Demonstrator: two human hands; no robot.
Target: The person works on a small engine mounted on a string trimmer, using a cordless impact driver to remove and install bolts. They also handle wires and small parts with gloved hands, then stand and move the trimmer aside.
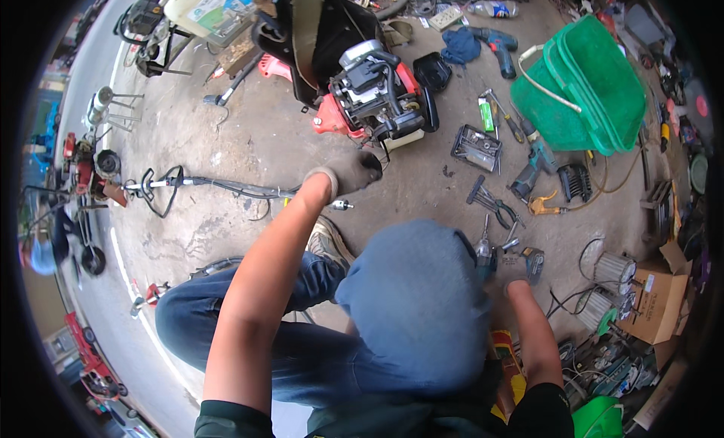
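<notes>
In a grey work glove, my left hand (353,172) is just below a small engine (369,83) with red and black housing. Its dark-coated fingers look curled; whatever they may hold is hidden. A pale plastic part (403,139) hangs from the engine's underside near those fingers. On the right, beside my knee, my gloved right hand (513,270) closes around the handle of a teal cordless driver (486,263). The driver's battery (534,263) shows to the right of the glove, and its grey metal nose points away from me. My knee partly covers the tool.
Pliers (494,204), a tray of small bits (477,147) and another cordless drill (534,166) lie ahead on the right. Green buckets (584,91) stand beyond them. A long trimmer shaft (219,183) stretches left. A cardboard box (654,306) sits at the right.
</notes>
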